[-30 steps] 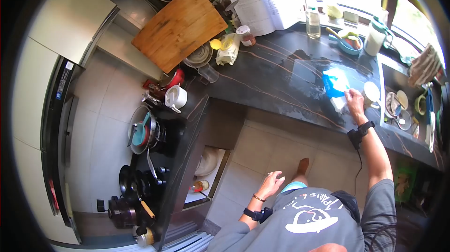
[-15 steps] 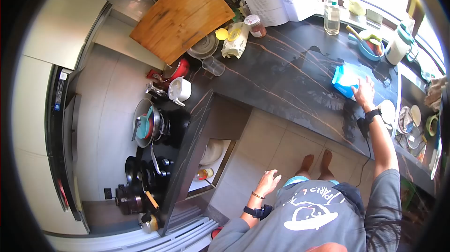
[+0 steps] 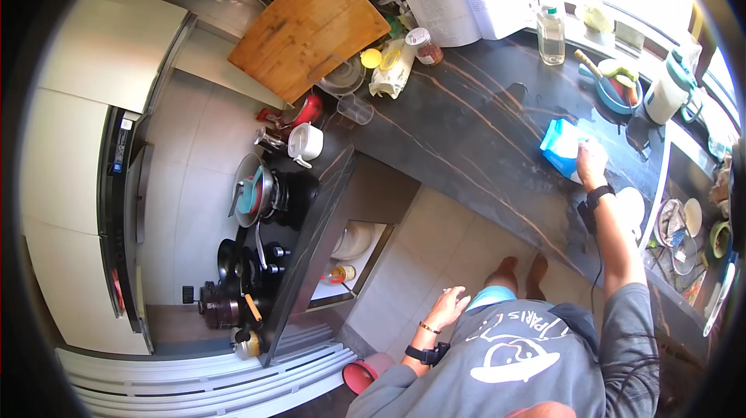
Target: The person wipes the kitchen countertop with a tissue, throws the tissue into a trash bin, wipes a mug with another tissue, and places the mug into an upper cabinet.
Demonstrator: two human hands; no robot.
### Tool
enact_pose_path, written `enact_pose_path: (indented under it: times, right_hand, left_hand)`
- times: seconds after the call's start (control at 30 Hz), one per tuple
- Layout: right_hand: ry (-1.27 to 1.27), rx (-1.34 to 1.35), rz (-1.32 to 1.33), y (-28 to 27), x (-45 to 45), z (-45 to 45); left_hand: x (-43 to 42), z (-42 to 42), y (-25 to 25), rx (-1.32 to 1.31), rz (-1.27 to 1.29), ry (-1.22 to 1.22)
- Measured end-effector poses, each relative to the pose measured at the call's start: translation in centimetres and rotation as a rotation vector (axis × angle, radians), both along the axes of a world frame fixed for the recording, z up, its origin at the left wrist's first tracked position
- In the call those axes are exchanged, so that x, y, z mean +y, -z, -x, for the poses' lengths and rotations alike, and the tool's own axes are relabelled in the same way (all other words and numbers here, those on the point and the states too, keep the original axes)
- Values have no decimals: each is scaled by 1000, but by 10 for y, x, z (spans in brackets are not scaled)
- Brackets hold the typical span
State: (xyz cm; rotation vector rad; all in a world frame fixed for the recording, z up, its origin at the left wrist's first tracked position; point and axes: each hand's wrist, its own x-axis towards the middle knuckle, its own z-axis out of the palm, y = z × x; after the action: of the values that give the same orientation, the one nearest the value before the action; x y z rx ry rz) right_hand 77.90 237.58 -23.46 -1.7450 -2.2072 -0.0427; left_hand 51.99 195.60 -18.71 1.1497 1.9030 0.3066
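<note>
On the dark, veined counter (image 3: 466,138) lies a blue and white soft packet (image 3: 561,148), near the sink. My right hand (image 3: 590,161) is at the packet's right end, its fingers closed on it. My left hand (image 3: 445,308) hangs in front of my body, over the floor, with nothing in it and its fingers apart. A white round cup or lid (image 3: 629,207) sits beside my right wrist, partly hidden by the arm.
An open book (image 3: 458,2), a clear bottle (image 3: 552,39), a blue bowl (image 3: 619,90) and a white jug (image 3: 667,92) stand along the back. A wooden board (image 3: 311,29) leans at the left corner. Pans (image 3: 252,189) sit on the stove. A drawer stands open.
My right hand has shifted over the packet, from flat, spread fingers to a closed grip. The packet has moved slightly left. My left hand stays about where it was. The camera view has turned.
</note>
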Motion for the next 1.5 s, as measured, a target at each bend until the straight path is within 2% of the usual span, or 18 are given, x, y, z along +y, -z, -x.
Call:
enact_pose_path:
  times: [0.13,0.2,0.33,0.43,0.53,0.6,0.7,0.8,0.93,1.0,1.13,1.2,1.23,1.33,1.4,1.43,1.47,1.5]
  right_hand:
    - [-18,73,-89,-15,4,1]
    - [-95,-14,-117,-16,8,-3]
    - [-105,4,-124,-10,13,-7]
    - [-108,136,-150,-8,15,-5]
    - [-44,263,-79,-39,3,0]
    - [96,321,126,-48,1,0]
    - [38,424,34,-37,12,-8]
    - [50,330,28,-64,6,0]
    - [179,324,192,-66,3,-4]
    - [154,376,181,-76,-2,0]
    - [116,458,-41,-60,8,-5]
    - [32,367,292,-70,6,-9]
    - [32,368,290,-77,6,-9]
    - [25,816,74,-97,4,-3]
    - [96,757,124,-83,5,-11]
    - [77,495,83,-52,16,-25]
    - [55,236,42,-50,18,-25]
    - [91,479,6,-51,20,-27]
  left_hand:
    - [11,0,-7,-9,17,-27]
    - [18,8,2,16,-31,53]
    - [37,18,-4,22,-104,64]
    - [47,26,-8,32,-117,78]
    - [53,35,-10,43,-68,103]
    - [54,39,-5,40,-39,113]
    - [55,46,-2,33,-45,122]
    - [55,52,9,26,-63,164]
    - [60,57,14,45,-69,204]
    - [63,59,12,61,-65,221]
    - [62,64,17,93,-96,222]
    - [63,64,14,73,-74,211]
    - [63,65,13,74,-76,211]
    - [62,68,14,109,-54,225]
    - [60,69,15,81,-37,215]
    - [61,69,14,81,-40,223]
    - [61,69,11,93,-27,233]
    - [61,69,10,106,-15,239]
